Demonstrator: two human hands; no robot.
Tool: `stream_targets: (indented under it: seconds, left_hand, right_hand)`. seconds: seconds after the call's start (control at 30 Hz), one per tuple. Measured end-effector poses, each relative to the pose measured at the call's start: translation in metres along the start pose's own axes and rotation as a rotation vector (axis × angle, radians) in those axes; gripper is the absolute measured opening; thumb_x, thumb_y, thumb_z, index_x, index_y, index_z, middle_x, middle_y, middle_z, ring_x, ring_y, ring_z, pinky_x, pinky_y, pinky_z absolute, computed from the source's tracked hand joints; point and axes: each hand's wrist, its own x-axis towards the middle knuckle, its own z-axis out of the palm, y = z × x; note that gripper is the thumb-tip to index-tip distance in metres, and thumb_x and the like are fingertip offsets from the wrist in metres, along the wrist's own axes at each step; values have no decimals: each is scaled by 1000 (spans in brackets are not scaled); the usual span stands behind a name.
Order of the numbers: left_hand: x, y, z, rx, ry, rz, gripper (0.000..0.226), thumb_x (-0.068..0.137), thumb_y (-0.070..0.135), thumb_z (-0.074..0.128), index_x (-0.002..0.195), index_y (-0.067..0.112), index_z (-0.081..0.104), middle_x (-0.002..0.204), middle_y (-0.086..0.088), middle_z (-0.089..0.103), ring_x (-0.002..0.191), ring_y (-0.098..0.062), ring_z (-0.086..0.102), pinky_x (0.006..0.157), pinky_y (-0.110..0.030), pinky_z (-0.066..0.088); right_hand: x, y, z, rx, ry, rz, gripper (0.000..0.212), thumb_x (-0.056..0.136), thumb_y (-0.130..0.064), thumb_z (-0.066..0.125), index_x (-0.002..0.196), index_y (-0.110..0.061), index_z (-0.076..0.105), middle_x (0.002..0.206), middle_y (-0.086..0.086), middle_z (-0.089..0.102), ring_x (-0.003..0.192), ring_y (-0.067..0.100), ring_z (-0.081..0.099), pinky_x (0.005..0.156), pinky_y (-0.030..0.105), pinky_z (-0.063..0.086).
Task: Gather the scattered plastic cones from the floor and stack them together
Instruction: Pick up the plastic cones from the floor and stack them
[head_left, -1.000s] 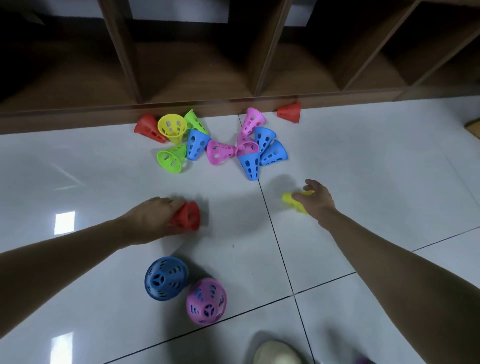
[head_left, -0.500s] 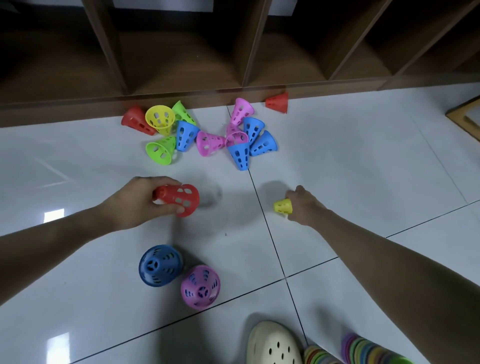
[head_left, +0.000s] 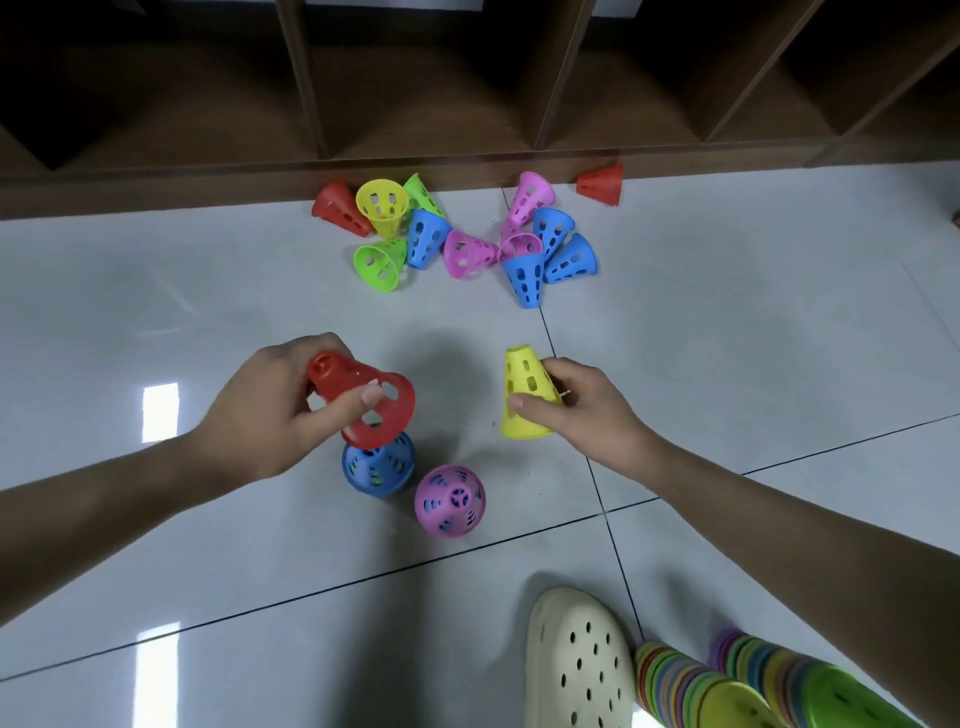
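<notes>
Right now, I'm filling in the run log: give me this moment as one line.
left hand: holds red cone above blue cone | right hand: holds yellow cone | cone pile: by shelf

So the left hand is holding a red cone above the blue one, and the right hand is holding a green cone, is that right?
Not quite: in the head view the right hand holds a yellow cone, not a green one. The rest stands: the left hand holds the red cone above the blue cone.
</notes>
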Motion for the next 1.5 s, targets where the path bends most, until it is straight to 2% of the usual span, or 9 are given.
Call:
stream_targets:
  seconds: [0.2, 0.47, 0.77, 0.9, 1.0, 1.1, 1.2, 1.33, 1.5]
  left_hand:
    - [-26, 5, 3, 162, 10, 65, 47, 82, 72, 52, 82, 25, 51, 76, 9, 55, 67, -11, 53, 57, -32, 45]
    - [-52, 1, 12, 309, -47, 62, 51, 79, 81, 45, 91, 32, 54, 86, 15, 55, 71, -9, 55, 64, -33, 50]
    - [-49, 2, 16, 296, -84, 21, 59, 80, 83, 38, 107, 35, 58, 87, 22, 54, 72, -2, 57, 66, -25, 46]
    - [-35, 1, 17, 209, -85, -25, 50, 90, 75, 27, 95, 35, 56, 77, 15, 59, 70, -6, 57, 66, -33, 47]
    - [-14, -8, 19, 163, -43, -61, 45, 96, 67, 29, 82, 31, 52, 70, 11, 56, 69, -8, 54, 64, -34, 44]
    - [13, -23, 23, 189, 45, -43, 40, 98, 57, 37, 89, 25, 59, 82, 10, 57, 73, -9, 55, 72, -39, 49]
    - [42, -39, 29, 184, 184, -89, 28, 99, 43, 50, 115, 22, 59, 108, 4, 55, 76, -15, 59, 76, -41, 54]
    - [79, -58, 41, 156, 220, -189, 43, 97, 35, 57, 138, 24, 50, 132, -1, 44, 92, -23, 61, 85, -43, 55]
    - [120, -81, 47, 288, 155, -161, 54, 92, 36, 62, 143, 20, 51, 148, -11, 39, 124, -33, 50, 104, -46, 46]
  right_hand:
    - [-34, -32, 42, -65, -127, -296, 23, 78, -30, 84, 90, -22, 65, 88, -6, 58, 82, 12, 55, 77, 26, 45]
    - [-39, -21, 55, -170, -123, -406, 33, 79, -36, 79, 105, -18, 67, 96, -2, 59, 90, 13, 57, 77, 24, 44]
    - [-10, -2, 39, 10, 15, -62, 5, 91, -29, 68, 88, -26, 70, 87, -8, 69, 80, 19, 65, 79, 32, 51]
    - [16, 19, 26, -10, 130, 55, 6, 91, -34, 66, 87, -30, 69, 95, -4, 69, 83, 26, 68, 84, 41, 54]
    - [36, 34, 17, -64, 168, 140, 11, 93, -34, 65, 101, -26, 66, 104, -2, 66, 91, 25, 68, 76, 32, 53]
    - [52, 40, 4, -128, 173, 201, 26, 94, -33, 64, 118, -23, 60, 117, 0, 60, 94, 20, 63, 68, 23, 44]
    - [73, 42, -13, -208, 209, 199, 37, 95, -33, 64, 129, -21, 55, 125, 1, 55, 103, 16, 57, 69, 20, 40]
    - [101, 43, -28, -226, 252, 261, 48, 95, -30, 63, 139, -20, 48, 137, 5, 50, 104, 15, 52, 72, 21, 38]
    - [126, 40, -27, -646, 75, 107, 74, 94, -34, 61, 156, -21, 23, 153, 8, 30, 136, 26, 39, 107, 40, 41]
